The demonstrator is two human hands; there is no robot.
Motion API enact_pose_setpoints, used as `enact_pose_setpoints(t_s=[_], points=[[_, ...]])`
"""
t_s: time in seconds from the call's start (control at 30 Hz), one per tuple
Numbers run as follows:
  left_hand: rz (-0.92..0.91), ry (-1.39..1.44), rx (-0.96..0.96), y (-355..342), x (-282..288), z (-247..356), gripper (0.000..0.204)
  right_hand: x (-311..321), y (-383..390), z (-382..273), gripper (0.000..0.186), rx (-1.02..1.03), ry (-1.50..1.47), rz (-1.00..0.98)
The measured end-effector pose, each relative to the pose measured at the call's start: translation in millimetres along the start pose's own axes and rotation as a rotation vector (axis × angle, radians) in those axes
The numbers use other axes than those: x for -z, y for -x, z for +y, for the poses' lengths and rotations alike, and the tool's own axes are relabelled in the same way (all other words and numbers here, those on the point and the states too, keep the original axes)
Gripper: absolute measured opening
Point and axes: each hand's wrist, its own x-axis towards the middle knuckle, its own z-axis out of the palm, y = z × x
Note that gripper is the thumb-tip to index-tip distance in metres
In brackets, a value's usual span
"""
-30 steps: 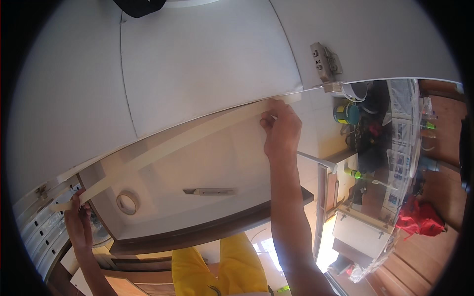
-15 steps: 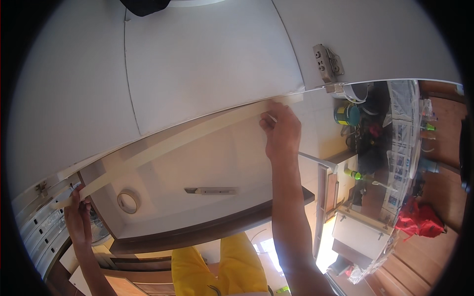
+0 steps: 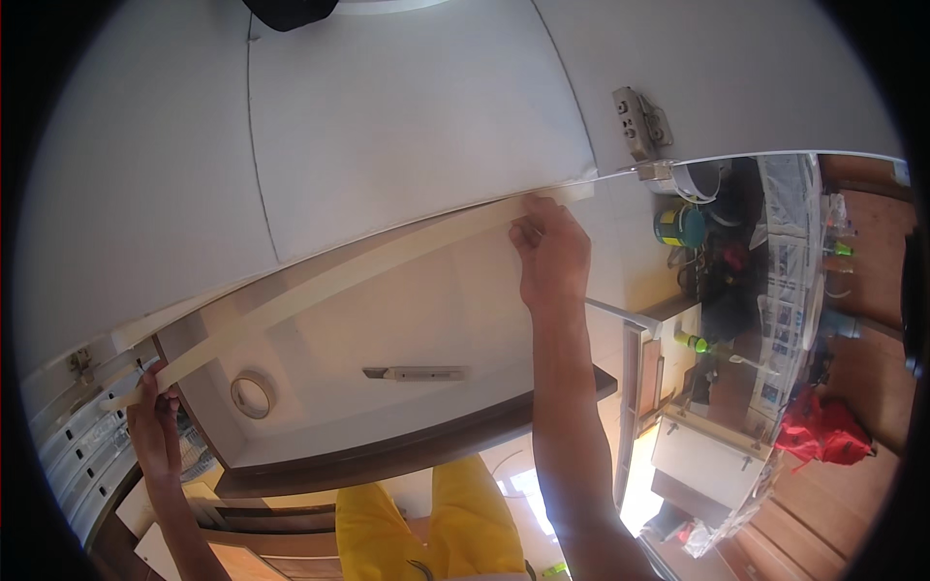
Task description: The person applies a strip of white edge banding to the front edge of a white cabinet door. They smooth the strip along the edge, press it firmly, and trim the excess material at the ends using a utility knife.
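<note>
A long, pale cream strip (image 3: 329, 280) bows between my two hands, running just below the lower edge of the white panel (image 3: 407, 116). Its left end is pinched in the fingers of my left hand (image 3: 153, 426). My right hand (image 3: 552, 254) grips the strip close to its right end, fingertips near the panel edge; a short tail sticks out beyond them. Below the strip is a white drawer (image 3: 320, 421) with a dark front edge. A roll of tape (image 3: 242, 395) and a utility knife (image 3: 417, 373), blade end to the left, lie inside it.
A metal hinge (image 3: 639, 126) is fixed to the panel at upper right. A teal can (image 3: 680, 227) and a red bag (image 3: 821, 428) are among clutter on the right. Metal drawer runners (image 3: 73, 450) stand beside my left hand. My yellow trousers (image 3: 431, 518) show below.
</note>
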Motion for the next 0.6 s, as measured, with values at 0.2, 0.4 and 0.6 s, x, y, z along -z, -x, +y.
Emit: enact_pose_setpoints(t_s=[0.2, 0.4, 0.6], points=[[-0.057, -0.004, 0.002, -0.5, 3.2, -5.2, 0.033, -3.7, 0.9, -0.1, 0.012, 0.014, -0.028, 0.039], [-0.024, 0.004, 0.023, -2.3, 0.0, -5.3, 0.033, -4.5, 1.0, 0.4, 0.013, 0.033, -0.024, 0.047], [0.022, -0.023, 0.017, -9.3, -4.5, -3.4, 0.036, -0.6, 2.5, 5.5, 0.007, 0.028, -0.108, -0.033]])
